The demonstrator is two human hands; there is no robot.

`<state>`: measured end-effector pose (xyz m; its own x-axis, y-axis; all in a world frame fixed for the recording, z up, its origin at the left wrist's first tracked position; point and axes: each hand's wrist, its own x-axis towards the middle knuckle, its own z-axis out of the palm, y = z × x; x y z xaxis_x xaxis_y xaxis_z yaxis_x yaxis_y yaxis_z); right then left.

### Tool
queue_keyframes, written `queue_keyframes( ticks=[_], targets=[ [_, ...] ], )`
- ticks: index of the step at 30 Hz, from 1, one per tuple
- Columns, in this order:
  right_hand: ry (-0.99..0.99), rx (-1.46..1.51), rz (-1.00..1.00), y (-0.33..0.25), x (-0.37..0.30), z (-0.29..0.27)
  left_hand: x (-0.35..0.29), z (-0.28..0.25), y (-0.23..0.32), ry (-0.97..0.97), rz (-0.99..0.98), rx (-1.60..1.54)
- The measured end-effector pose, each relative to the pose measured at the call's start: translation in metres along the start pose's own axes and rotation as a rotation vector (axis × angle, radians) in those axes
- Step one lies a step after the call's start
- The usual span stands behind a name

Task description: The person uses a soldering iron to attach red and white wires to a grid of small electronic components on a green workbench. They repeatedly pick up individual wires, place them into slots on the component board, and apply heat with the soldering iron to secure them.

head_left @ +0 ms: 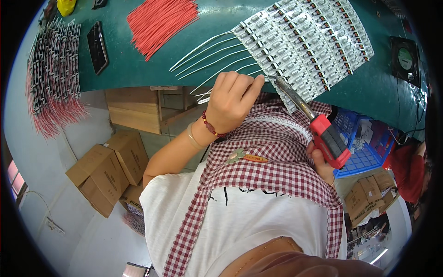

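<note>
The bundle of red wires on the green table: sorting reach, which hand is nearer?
Left. The left hand is just below-right of the red wires; the right hand is farther right.

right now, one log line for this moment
left hand: pinching white wire | right hand: holding soldering iron, tip at circuit boards | green table

Green bench (138, 69) bears red wires (159, 21), circuit strips (304, 37), phone (97, 47).

White shirt (249, 217); checked apron (277, 161); beaded bracelet (211, 127)
</note>
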<state>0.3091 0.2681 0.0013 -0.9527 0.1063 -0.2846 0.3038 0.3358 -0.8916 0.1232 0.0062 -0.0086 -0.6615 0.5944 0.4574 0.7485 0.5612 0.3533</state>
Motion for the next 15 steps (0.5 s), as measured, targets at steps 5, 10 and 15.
queue_keyframes(
  ticks=[5,10,15],
  targets=[
    [0.026,-0.026,-0.006,0.001,-0.001,0.001,0.002,-0.001,0.0,0.002,0.004,0.006],
    [-0.045,0.187,0.059,-0.017,0.002,-0.008,0.003,0.001,0.001,-0.006,0.003,0.016],
    [0.011,0.187,0.029,-0.01,-0.001,-0.003,0.004,0.0,-0.003,-0.002,0.006,0.019]
  ],
)
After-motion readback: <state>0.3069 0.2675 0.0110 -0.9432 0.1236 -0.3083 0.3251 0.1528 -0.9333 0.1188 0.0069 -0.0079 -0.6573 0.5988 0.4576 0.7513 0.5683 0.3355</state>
